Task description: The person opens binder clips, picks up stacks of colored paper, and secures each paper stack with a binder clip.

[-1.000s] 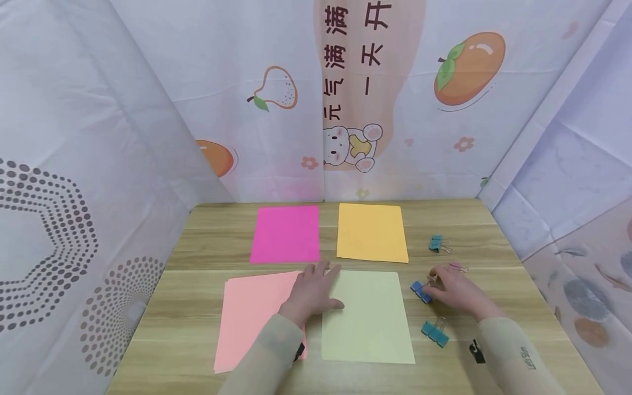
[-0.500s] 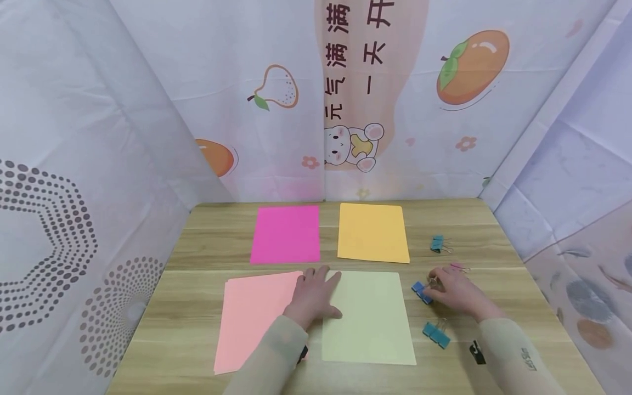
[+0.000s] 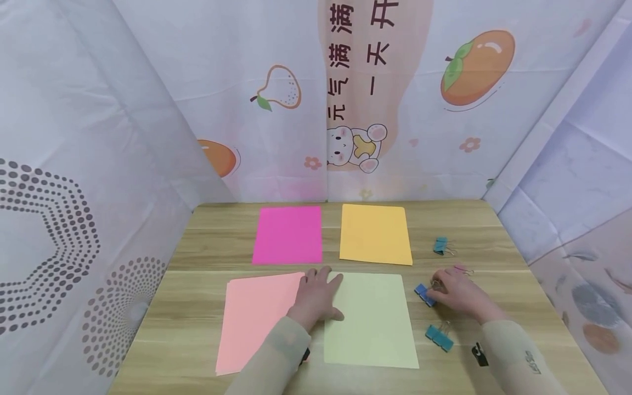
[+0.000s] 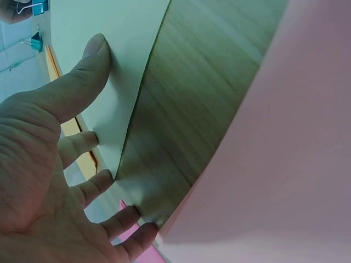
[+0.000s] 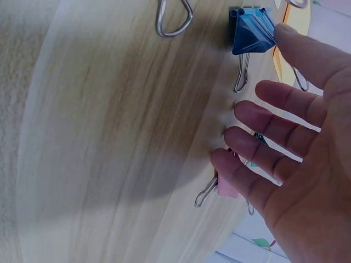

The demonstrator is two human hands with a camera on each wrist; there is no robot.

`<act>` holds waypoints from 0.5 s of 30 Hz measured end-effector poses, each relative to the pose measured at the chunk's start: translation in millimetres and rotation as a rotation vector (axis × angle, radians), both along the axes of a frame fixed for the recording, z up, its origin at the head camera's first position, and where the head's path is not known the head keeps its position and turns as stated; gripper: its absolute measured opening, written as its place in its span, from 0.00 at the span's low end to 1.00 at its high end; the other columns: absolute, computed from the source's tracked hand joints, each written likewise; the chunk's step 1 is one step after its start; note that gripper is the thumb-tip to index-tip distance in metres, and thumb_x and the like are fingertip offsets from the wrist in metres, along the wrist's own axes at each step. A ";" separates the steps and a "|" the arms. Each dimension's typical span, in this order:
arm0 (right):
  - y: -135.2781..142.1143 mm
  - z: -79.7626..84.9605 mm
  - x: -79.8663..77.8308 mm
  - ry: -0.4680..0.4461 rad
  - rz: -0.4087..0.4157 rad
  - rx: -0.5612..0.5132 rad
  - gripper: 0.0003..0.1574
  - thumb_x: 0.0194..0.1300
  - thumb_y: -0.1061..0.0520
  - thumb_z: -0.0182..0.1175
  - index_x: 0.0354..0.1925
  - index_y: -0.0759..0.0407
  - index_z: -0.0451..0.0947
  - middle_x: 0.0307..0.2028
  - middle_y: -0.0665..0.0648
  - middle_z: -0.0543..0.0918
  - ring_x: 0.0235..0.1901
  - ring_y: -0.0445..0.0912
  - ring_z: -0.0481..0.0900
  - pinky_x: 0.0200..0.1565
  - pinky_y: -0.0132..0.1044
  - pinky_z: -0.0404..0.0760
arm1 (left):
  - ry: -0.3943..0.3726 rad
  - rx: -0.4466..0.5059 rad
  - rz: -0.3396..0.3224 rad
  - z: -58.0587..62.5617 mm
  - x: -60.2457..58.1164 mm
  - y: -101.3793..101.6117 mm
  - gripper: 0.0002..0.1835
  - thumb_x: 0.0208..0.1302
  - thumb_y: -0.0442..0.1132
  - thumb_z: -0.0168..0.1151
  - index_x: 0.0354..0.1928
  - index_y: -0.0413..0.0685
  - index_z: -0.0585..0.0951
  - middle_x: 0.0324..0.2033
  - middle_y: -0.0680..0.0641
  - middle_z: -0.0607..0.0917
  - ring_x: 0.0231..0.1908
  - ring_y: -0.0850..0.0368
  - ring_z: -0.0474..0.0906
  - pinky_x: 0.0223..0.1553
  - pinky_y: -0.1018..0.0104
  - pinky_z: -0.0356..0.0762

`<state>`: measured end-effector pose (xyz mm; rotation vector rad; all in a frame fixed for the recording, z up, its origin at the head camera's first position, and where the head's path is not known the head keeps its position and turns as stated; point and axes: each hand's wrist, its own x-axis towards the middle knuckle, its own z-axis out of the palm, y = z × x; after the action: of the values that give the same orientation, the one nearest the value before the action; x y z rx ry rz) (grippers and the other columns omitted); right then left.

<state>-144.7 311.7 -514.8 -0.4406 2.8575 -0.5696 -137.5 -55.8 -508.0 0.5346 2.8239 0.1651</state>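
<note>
My left hand (image 3: 316, 299) lies with fingers spread between the salmon-pink paper (image 3: 252, 323) and the pale green paper (image 3: 375, 323). In the left wrist view its thumb reaches over the green paper (image 4: 131, 33), and its fingertips touch down around that sheet's corner and the bare strip of wood. My right hand (image 3: 459, 296) is beside a blue binder clip (image 3: 424, 294). In the right wrist view the thumb tip meets the edge of this blue clip (image 5: 252, 33), while the other fingers stay loosely extended near its wire handle, pinching nothing. A pink binder clip (image 5: 227, 185) sits beyond the fingertips.
Magenta paper (image 3: 288, 236) and orange-yellow paper (image 3: 375, 235) lie at the back of the wooden table (image 3: 173, 329). One teal binder clip (image 3: 440, 246) is behind my right hand, another teal clip (image 3: 439, 337) in front. A printed curtain (image 3: 276, 142) rises behind the table.
The whole scene shifts slightly to the right in the head view. My left hand has drawn back a little toward me; my right hand stays beside the blue binder clip.
</note>
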 end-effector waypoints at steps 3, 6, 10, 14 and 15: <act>-0.6 0.2 0.3 0.002 0.008 0.006 0.19 0.63 0.48 0.72 0.41 0.61 0.78 0.38 0.57 0.80 0.39 0.52 0.78 0.45 0.55 0.81 | -0.003 0.006 0.001 1.2 0.6 -0.1 0.51 0.47 0.64 0.79 0.74 0.60 0.71 0.71 0.44 0.67 0.68 0.36 0.63 0.63 0.42 0.68; -1.2 -0.4 0.1 0.012 0.014 0.014 0.17 0.63 0.49 0.71 0.40 0.60 0.78 0.37 0.55 0.80 0.38 0.50 0.77 0.43 0.53 0.80 | -0.001 0.013 0.002 -0.2 0.9 -0.2 0.51 0.47 0.63 0.80 0.74 0.60 0.71 0.71 0.44 0.67 0.67 0.36 0.63 0.63 0.42 0.68; -1.9 -2.2 -0.7 0.016 0.016 0.017 0.15 0.64 0.51 0.70 0.39 0.59 0.78 0.36 0.53 0.80 0.37 0.49 0.77 0.42 0.51 0.80 | 0.001 0.017 0.004 -1.9 0.7 -0.6 0.51 0.47 0.63 0.80 0.74 0.60 0.71 0.71 0.44 0.66 0.68 0.36 0.63 0.63 0.42 0.67; -2.8 -3.8 -2.0 0.012 0.016 -0.001 0.13 0.65 0.54 0.69 0.41 0.59 0.78 0.37 0.54 0.82 0.40 0.52 0.80 0.45 0.54 0.81 | -0.003 0.023 0.004 -2.4 0.6 -1.2 0.51 0.47 0.63 0.80 0.74 0.60 0.71 0.71 0.44 0.66 0.68 0.36 0.62 0.63 0.42 0.67; -2.9 -3.8 -2.5 0.012 0.020 -0.008 0.13 0.65 0.54 0.69 0.42 0.60 0.78 0.38 0.55 0.83 0.41 0.53 0.80 0.45 0.55 0.81 | -0.003 0.022 0.003 -2.7 0.7 -1.3 0.51 0.47 0.63 0.80 0.74 0.60 0.70 0.71 0.44 0.66 0.68 0.36 0.62 0.63 0.42 0.67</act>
<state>-147.2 308.8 -518.6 -0.4753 2.8599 -0.5770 -136.8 -57.1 -510.7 0.5348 2.8233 0.1980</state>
